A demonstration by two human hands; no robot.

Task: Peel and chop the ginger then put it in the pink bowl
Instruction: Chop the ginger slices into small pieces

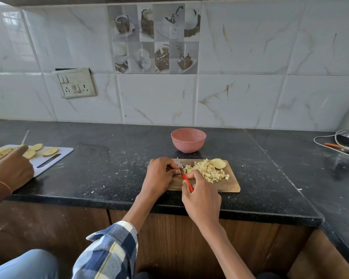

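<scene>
The ginger piece (176, 171) being cut lies on the wooden board (228, 184), mostly hidden under the left hand (159, 174), whose curled fingers pin it; its long axis cannot be told. Just right, the right hand (201, 196) grips the red-handled knife (184, 177), blade pointing far. Chopped ginger (208, 171) is heaped to the right, the pink bowl (188, 142) beyond.

On the wooden board (228, 185), the right hand (201, 196) grips a red-handled knife (184, 176) beside chopped ginger (208, 171); the left hand (159, 176) holds a piece. The pink bowl (188, 142) stands behind.
</scene>
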